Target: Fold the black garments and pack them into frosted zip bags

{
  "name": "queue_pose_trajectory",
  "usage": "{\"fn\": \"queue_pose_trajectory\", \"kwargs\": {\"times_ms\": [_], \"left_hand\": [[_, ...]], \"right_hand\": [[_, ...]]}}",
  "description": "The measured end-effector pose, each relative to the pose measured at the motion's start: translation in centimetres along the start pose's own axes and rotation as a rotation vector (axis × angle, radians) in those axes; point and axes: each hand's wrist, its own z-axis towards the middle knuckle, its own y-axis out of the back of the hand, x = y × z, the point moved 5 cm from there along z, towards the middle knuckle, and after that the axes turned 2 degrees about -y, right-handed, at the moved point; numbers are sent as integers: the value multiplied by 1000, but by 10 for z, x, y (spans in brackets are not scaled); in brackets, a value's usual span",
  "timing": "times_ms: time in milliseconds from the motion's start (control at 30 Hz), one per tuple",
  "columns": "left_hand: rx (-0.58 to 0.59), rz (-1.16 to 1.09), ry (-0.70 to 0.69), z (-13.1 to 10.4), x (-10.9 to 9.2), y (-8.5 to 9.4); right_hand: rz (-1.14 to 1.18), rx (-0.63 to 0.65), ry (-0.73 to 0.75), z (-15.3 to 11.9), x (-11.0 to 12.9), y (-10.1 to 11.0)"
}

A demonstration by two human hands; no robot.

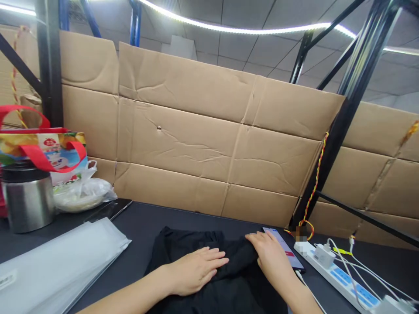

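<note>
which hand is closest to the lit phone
The right hand. It is right beside the lit phone, at the right of the black cloth; the left hand lies palm down nearer the cloth's middle.

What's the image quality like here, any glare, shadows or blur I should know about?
Head view: bright glare from the light strip overhead; a soft highlight on the steel container; wide-angle bending of the light strip and leaning posts likely; black cloth so dark its folds are hard to read; a small pixelated patch by the power strip.
</note>
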Motion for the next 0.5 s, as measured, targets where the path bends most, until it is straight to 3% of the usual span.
{"fn": "queue_pose_trajectory", "kwargs": {"times_ms": [100,200,267,367,500], "left_hand": [[-21,45,-20,0,-1,1],[-55,88,-13,2,0,0],[-67,106,16,1,1,-3],[-95,136,48,-6,-1,-1],[-91,105,94,-32,-11,22]], "right_hand": [[-18,-159,50,15,33,21],[113,-236,105,20,71,20],[235,-194,113,17,86,7],[361,-10,163,5,94,-18],[515,60,242,-8,87,-22]]}}
